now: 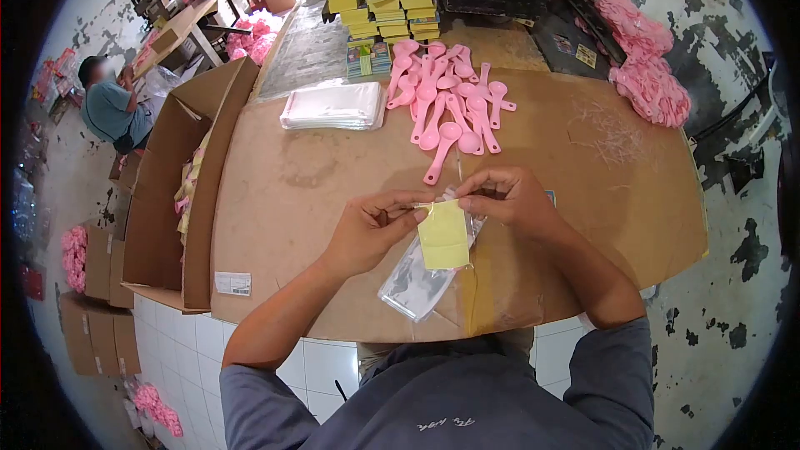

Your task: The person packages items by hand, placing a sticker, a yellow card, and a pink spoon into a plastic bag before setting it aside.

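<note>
A yellow card (444, 236) hangs between my two hands over the cardboard-covered table (292, 200). My left hand (379, 229) pinches its upper left corner. The fingers of my right hand (508, 200) are closed at its upper right corner. Under the card, a clear plastic bag (417, 282) lies at a slant towards the table's front edge; part of it is hidden by the card. Just beyond my hands is a pile of pink spoons (450, 132), the nearest one close to my fingertips.
A stack of clear bags (333, 106) lies left of the spoons. Behind stand stacks of yellow cards (383, 0). An open carton (158, 192) adjoins the table's left side. Pink items (650, 92) hang at the right. A person (117, 108) sits far left.
</note>
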A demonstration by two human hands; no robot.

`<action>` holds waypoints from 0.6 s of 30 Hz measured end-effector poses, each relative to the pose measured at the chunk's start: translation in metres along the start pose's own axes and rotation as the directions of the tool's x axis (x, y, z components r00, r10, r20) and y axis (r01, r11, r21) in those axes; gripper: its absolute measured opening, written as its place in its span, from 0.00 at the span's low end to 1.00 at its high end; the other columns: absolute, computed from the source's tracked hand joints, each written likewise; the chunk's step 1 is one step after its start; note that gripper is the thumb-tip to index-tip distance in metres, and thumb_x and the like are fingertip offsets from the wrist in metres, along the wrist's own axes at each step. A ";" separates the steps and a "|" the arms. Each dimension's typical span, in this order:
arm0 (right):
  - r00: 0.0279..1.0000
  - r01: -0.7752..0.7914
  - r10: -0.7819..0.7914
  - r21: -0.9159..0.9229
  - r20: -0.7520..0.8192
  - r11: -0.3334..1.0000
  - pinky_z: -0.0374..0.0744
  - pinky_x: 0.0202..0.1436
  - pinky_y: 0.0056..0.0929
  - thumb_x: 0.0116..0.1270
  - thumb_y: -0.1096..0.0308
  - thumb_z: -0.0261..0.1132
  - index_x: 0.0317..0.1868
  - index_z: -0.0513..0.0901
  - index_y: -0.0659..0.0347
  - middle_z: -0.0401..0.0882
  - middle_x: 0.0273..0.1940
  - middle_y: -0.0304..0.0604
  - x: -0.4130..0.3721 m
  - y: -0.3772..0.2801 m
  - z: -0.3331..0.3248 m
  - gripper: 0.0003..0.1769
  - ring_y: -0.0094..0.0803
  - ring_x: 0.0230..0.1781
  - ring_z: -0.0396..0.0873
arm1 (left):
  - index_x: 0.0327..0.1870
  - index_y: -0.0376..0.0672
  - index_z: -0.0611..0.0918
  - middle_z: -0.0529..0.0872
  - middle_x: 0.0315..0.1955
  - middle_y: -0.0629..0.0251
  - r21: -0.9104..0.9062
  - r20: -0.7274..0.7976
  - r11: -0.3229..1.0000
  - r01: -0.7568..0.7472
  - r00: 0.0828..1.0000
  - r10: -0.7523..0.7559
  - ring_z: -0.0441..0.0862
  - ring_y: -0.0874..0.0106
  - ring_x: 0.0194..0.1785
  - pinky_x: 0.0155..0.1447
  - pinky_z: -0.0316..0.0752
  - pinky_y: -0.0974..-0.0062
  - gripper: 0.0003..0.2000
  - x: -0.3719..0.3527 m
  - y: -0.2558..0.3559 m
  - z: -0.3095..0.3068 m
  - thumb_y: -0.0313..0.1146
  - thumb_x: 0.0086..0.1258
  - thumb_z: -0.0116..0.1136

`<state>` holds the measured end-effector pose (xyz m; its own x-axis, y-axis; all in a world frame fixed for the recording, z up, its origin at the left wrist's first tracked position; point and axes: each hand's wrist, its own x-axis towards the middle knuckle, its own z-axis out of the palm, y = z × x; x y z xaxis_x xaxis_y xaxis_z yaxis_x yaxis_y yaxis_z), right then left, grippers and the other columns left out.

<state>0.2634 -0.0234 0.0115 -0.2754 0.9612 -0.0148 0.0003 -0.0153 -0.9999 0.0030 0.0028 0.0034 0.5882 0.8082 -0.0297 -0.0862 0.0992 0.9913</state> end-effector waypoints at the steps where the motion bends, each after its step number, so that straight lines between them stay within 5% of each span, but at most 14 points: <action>1: 1.000 0.000 0.000 -0.008 0.001 1.000 0.81 0.52 0.24 0.70 0.75 0.72 0.49 0.86 0.69 0.88 0.43 0.40 0.000 0.000 0.000 0.10 0.22 0.44 0.84 | 0.60 0.36 0.85 0.91 0.46 0.66 0.007 0.003 1.000 -0.002 1.000 0.002 0.83 0.85 0.43 0.42 0.76 0.87 0.13 0.000 -0.001 -0.001 0.26 0.77 0.63; 2: 1.000 0.001 -0.001 -0.017 0.002 1.000 0.81 0.52 0.24 0.70 0.75 0.71 0.49 0.86 0.69 0.88 0.43 0.40 0.001 0.001 -0.001 0.10 0.22 0.44 0.84 | 0.60 0.36 0.85 0.90 0.45 0.68 0.014 0.006 1.000 -0.003 1.000 0.003 0.82 0.86 0.41 0.40 0.75 0.89 0.14 0.000 -0.002 -0.002 0.25 0.77 0.63; 5: 0.998 0.063 -0.062 -0.025 0.013 0.998 0.81 0.51 0.25 0.71 0.75 0.71 0.49 0.86 0.69 0.87 0.43 0.40 0.003 0.007 -0.002 0.09 0.22 0.44 0.84 | 0.63 0.34 0.83 0.90 0.50 0.64 -0.003 0.039 1.000 0.006 0.999 -0.006 0.85 0.80 0.51 0.55 0.81 0.80 0.14 0.001 -0.004 -0.004 0.25 0.79 0.59; 8: 0.997 0.078 -0.077 -0.079 0.018 0.994 0.81 0.51 0.25 0.72 0.76 0.69 0.53 0.84 0.68 0.87 0.45 0.40 0.002 0.011 -0.003 0.11 0.22 0.46 0.83 | 0.61 0.38 0.85 0.90 0.44 0.70 -0.014 0.002 1.000 -0.007 1.000 0.007 0.82 0.87 0.42 0.41 0.75 0.88 0.13 0.000 0.000 0.001 0.26 0.78 0.62; 14: 0.991 0.073 -0.068 -0.038 0.113 0.997 0.80 0.53 0.25 0.70 0.80 0.67 0.60 0.80 0.67 0.85 0.49 0.40 -0.008 -0.016 0.016 0.19 0.23 0.49 0.82 | 0.61 0.39 0.84 0.89 0.50 0.69 0.109 -0.050 0.993 0.043 0.998 -0.038 0.84 0.83 0.49 0.49 0.80 0.85 0.13 0.000 -0.007 -0.007 0.26 0.79 0.60; 18: 0.977 -0.003 0.013 -0.047 0.213 0.999 0.79 0.53 0.26 0.69 0.80 0.68 0.60 0.80 0.67 0.85 0.48 0.39 -0.005 0.001 -0.001 0.19 0.23 0.48 0.82 | 0.63 0.38 0.82 0.89 0.52 0.66 -0.070 -0.065 0.994 -0.080 0.995 0.075 0.84 0.79 0.53 0.54 0.81 0.81 0.14 -0.001 0.007 0.001 0.25 0.78 0.60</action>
<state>0.2652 -0.0277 0.0102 -0.4741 0.8801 -0.0270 0.0465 -0.0056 -0.9989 0.0026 0.0021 0.0106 0.5263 0.8495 0.0369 -0.1887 0.0744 0.9792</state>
